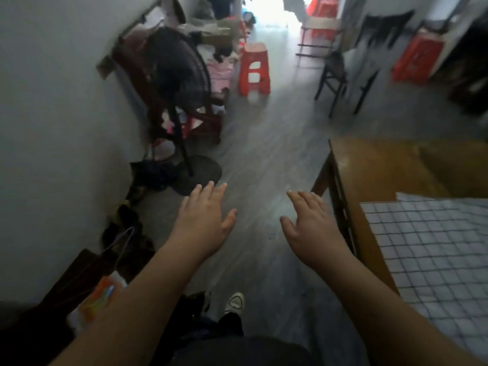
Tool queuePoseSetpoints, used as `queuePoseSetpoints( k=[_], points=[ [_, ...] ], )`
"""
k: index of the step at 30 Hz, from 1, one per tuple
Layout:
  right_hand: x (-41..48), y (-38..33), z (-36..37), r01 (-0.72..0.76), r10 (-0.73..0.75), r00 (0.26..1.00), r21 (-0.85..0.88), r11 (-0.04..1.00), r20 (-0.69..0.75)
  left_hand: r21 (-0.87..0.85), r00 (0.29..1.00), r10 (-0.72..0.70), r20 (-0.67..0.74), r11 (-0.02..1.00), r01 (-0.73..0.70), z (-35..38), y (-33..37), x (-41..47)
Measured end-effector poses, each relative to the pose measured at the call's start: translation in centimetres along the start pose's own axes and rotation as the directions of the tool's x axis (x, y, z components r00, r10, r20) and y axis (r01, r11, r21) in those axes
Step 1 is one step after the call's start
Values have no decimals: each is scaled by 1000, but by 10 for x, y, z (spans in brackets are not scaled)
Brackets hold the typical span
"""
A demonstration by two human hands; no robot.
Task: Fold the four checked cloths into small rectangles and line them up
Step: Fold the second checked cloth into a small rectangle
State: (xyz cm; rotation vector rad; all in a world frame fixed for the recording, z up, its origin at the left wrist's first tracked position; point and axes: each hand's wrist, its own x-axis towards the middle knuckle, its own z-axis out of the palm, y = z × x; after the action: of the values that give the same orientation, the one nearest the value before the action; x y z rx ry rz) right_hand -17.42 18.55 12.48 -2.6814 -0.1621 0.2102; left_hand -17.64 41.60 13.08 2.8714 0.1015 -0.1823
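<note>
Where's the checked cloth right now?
In the head view the checked cloth lies spread flat on the wooden table at the lower right, just right of the open right hand, which is not touching it.

Your left hand (204, 223) and right hand (311, 228) hang spread and empty over bare grey plank floor (266, 154), with open room ahead up the middle of the frame. At right, the brown wooden bench (375, 165) edge stands just beside your right hand. At upper left, a black standing fan (179, 80) and a red plastic stool (254, 68) crowd the wall.
</note>
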Motion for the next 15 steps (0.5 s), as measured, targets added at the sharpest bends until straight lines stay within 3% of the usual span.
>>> queuePoseSetpoints(
  k=[4,7,15],
  points=[
    [42,34,-21,-198,199,978,36,980,-55,39,975,219,48,975,-221,-4,32,100],
    [55,65,-31,-354,359,925,59,933,-124,55,916,384,115,918,-392,1,75,157],
    [16,153,-35,-672,701,677,201,713,-223,-31,626,715,311,666,-745,44,228,208]
  ],
)
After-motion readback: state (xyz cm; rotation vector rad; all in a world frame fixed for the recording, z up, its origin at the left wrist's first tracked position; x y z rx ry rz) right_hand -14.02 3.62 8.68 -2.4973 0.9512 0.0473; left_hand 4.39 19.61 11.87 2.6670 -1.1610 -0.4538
